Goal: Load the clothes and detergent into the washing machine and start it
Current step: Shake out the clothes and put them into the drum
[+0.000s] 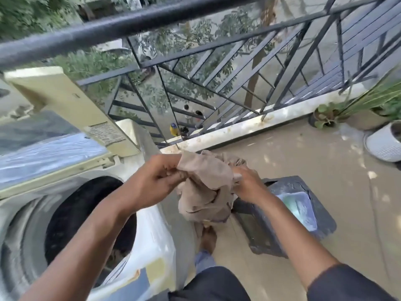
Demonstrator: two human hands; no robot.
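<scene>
A balcony with a tan floor (pixel 303 161) ran behind a dark metal railing (pixel 217 68), trees and a street showing beyond it. At the left stood a cream top-loading washing machine (pixel 156 246), its lid (pixel 71 109) raised and its dark drum (pixel 86 216) open. Just right of the drum, the left hand (pixel 152 181) pinched the top edge of a crumpled beige garment (pixel 206 187), held up in the air beside the machine. The right hand (pixel 249 187) was closed on the garment's other side. Below it on the floor sat a dark bin (pixel 321 213) holding something pale blue. At the far right stood potted plants (pixel 325 115) and a white pot (pixel 382 146).
</scene>
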